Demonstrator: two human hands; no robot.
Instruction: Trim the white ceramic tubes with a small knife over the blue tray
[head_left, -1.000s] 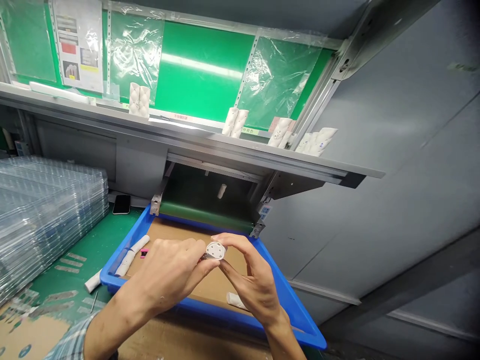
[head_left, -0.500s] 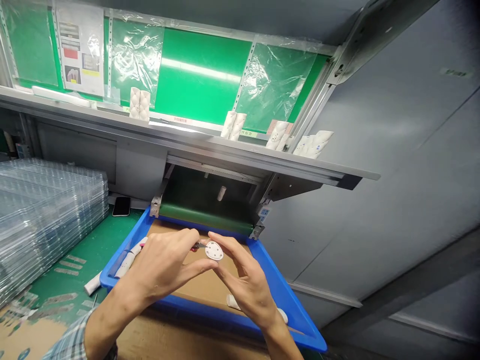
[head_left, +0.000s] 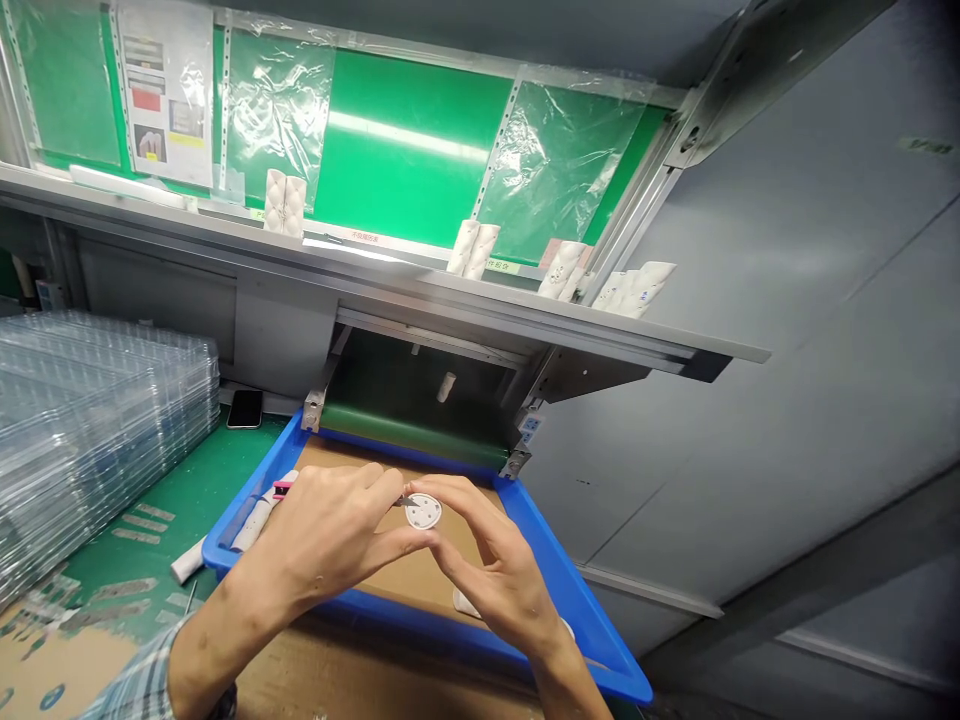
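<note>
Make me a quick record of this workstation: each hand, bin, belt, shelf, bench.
Left hand: holds a bladed tool, tip at the white cylinder
Right hand: grips the white cylinder, spotted end showing
Blue bin: below the hands, white tubes inside
Belt: small white piece
Shelf: several white rolls
Green bench: phone, stacked clear trays

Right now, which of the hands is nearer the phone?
Left. In the picture, the left hand sits below and right of the phone; the right hand is farther right.

Left hand (head_left: 322, 535) with tool (head_left: 406, 502), right hand (head_left: 491, 560) with cylinder (head_left: 424, 512)
</note>
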